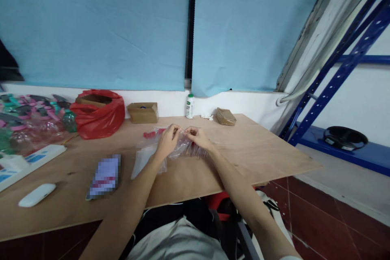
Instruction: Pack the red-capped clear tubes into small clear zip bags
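Observation:
Both hands are close together above the middle of the table. My left hand (pixel 168 141) is closed in a pinch, and so is my right hand (pixel 198 137). A thin, pale reddish strand (pixel 183 130) runs between their fingertips; it is too small to tell its kind. Right under the hands lies a crumpled clear plastic bag (pixel 179 148). A pile of thin, reddish stick-like pieces (pixel 195 150) is partly hidden beneath my right hand. Flat clear plastic bags (pixel 143 160) lie beside my left forearm, with something red (pixel 149 134) behind them.
Along the back stand a red plastic bag (pixel 99 118) holding a box, an open cardboard box (pixel 143 113), a white bottle (pixel 189 107) and a small brown package (pixel 226 116). At left are spray bottles (pixel 39 122), a power strip (pixel 39 162), a white case (pixel 37 195) and a blurred-out phone-shaped object (pixel 104 176).

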The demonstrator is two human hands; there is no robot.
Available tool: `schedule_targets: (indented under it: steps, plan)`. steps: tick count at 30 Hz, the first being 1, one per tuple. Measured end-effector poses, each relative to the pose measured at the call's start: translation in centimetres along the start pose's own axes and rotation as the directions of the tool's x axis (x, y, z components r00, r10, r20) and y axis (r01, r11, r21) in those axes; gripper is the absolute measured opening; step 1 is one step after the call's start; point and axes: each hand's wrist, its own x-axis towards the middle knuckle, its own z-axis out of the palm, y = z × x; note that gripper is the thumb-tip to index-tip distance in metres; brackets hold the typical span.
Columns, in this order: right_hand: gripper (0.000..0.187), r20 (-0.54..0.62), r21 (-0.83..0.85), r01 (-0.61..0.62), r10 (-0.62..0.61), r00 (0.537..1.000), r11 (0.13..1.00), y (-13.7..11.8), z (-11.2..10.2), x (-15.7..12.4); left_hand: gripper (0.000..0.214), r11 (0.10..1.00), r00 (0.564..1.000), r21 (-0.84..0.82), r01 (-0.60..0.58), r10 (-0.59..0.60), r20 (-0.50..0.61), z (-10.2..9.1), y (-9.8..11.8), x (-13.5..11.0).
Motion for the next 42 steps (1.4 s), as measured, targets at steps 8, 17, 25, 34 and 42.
schedule_targets:
  steps: [8, 17, 25, 34, 42]
  plan:
    - [0.04, -0.003, -0.013, 0.038, -0.039, 0.999, 0.999, -1.0, 0.1, -0.5, 0.02, 0.999, 0.998, -0.014, -0.033, 0.034, 0.046, -0.1, 0.4, -0.1]
    - [0.042, -0.06, 0.046, -0.003, 0.006, 0.998, 0.999, -0.3, 0.0, 0.0, 0.022, 1.0, 0.999, -0.006, 0.008, -0.008, -0.034, 0.0, -0.3, 0.1]
    - [0.041, -0.065, 0.036, 0.007, -0.005, 0.998, 0.999, -0.9, -0.2, -0.2, 0.023, 0.983, 0.998, -0.176, 0.053, -0.059, -0.026, 0.1, -0.3, 0.2]
    - [0.043, -0.048, 0.086, -0.032, 0.036, 0.998, 0.996, -1.0, -0.2, -0.2, 0.028, 0.988, 0.999, -0.151, 0.042, -0.045, -0.017, -0.3, 0.5, 0.2]
    - [0.041, -0.094, 0.081, 0.021, -0.013, 0.995, 0.997, -1.1, -0.2, -0.2, 0.026, 0.984, 0.995, -0.172, 0.041, -0.056, -0.079, -0.4, 0.6, 0.2]
